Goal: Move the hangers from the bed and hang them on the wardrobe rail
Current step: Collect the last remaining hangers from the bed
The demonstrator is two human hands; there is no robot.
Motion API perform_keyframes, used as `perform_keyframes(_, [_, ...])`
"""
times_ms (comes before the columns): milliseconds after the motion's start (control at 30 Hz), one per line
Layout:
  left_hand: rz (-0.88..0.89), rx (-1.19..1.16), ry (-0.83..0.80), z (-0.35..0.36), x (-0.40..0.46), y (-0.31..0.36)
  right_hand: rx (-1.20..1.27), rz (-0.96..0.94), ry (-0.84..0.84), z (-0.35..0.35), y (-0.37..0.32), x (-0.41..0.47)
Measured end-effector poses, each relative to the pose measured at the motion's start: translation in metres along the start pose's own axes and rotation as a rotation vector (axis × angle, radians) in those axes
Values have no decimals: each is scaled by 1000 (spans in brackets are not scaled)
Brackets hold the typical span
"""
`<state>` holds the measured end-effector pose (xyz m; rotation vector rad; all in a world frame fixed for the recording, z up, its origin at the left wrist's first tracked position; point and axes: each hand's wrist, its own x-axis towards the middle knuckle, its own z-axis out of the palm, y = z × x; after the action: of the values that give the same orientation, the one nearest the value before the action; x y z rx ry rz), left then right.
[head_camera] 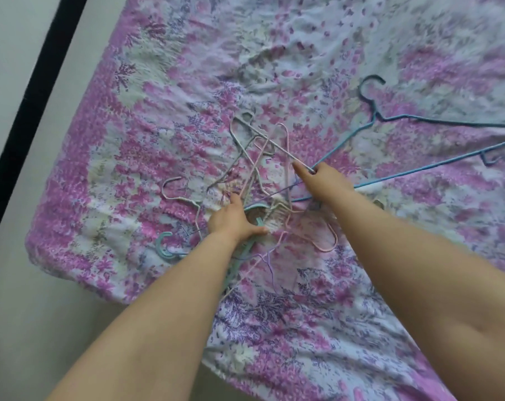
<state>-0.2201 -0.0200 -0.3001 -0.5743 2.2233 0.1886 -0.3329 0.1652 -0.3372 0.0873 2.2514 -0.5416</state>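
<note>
A tangled pile of several thin hangers (257, 180), pink, white, grey and lilac, lies in the middle of the bed (187, 82). A teal plastic hanger (166, 246) sits at the pile's lower left. A blue wire hanger (396, 123) stretches away to the right. My left hand (234, 219) reaches into the pile, its fingers over the teal hanger and thin wires. My right hand (322, 180) pinches the grey hanger's straight bar where it crosses the blue one. No wardrobe rail is in view.
The bed wears a crumpled pink and lilac floral sheet. Its left edge and near corner (43, 250) border pale floor (28, 314). A dark strip (34, 91) runs diagonally along the floor at the left.
</note>
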Motion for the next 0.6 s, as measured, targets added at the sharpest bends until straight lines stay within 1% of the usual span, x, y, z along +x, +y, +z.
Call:
perform_keyframes(67, [-44, -148, -69, 7, -5, -4, 6, -32, 12, 0, 4, -10])
perform_keyframes(133, [-49, -362, -179, 14, -7, -12, 17, -91, 18, 2, 12, -16])
perform_keyframes(233, [-58, -559, -455, 27, -16, -24, 149, -125, -30, 3, 25, -20])
perform_keyframes(300, [-79, -678, -521, 44, -20, -29, 267, -112, -46, 4, 29, -22])
perform_keyframes(367, [-124, -785, -534, 58, -28, -27, 413, -79, -68, 7, 29, -24])
perform_keyframes(467, [-145, -895, -535, 70, -48, -22, 621, 3, -125, 14, 33, -23])
perform_keyframes(500, [-141, -934, -507, 72, -56, -21, 680, 50, -147, 15, 35, -23])
perform_keyframes(533, [-138, -953, -450, 75, -63, -20, 769, 105, -171, 15, 37, -24])
perform_keyframes(600, [-143, -952, -310, 81, -78, -21, 844, 163, -189, 18, 37, -34])
